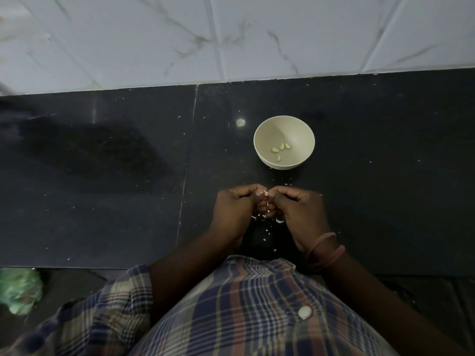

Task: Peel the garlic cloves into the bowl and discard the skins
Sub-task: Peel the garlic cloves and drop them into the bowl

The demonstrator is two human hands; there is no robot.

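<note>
Cream bowl: stands alone on the black stone worktop; every place below is given from it. It sits just beyond the hands, likely so a finished clove needs only a short drop.
Peeled cloves: four, lying loose on the bowl's near inner slope; three in a loose row, one a little nearer the person.
Left hand: near side of the bowl, toward the person, fingers curled with thumb and forefinger pinching at the meeting point of both hands.
Right hand: beside the left, also nearer the person than the bowl, fingers curled and pinching at the same spot.
Garlic clove: only a pale sliver shows between the two sets of fingertips; whether this is clove or loosening skin I cannot tell. Both hands on it suggests one steadies while the other strips.
Skin flakes: several white scraps on the worktop directly under the hands, well short of the bowl; too small and scattered to count. They probably fall there so the bowl stays clean; none is gathered for discarding yet.
Wristbands: two, on the right wrist.
Green bundle: one, far to the left of the bowl and below the worktop's edge, blurred.
Unpeeled stock: none visible near the bowl.
</note>
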